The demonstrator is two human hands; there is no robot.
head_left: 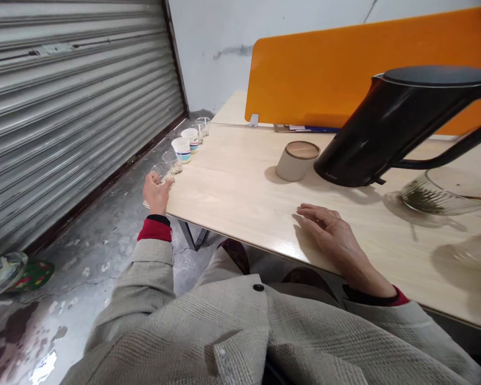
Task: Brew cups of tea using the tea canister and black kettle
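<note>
At the table's left end my left hand has its fingers curled round a clear cup, which stands at the near end of a row along the edge. Close behind it is another clear cup, followed by a white paper cup with blue bands and a second paper cup. My right hand lies low over the table near its front edge, fingers stretched out, holding nothing. Beyond that hand stands a grey canister with a wooden lid.
A black electric kettle stands right of the canister. Further right, a glass vessel holds dark green leaves. An orange divider panel runs along the back of the table. A metal roller shutter rises at left.
</note>
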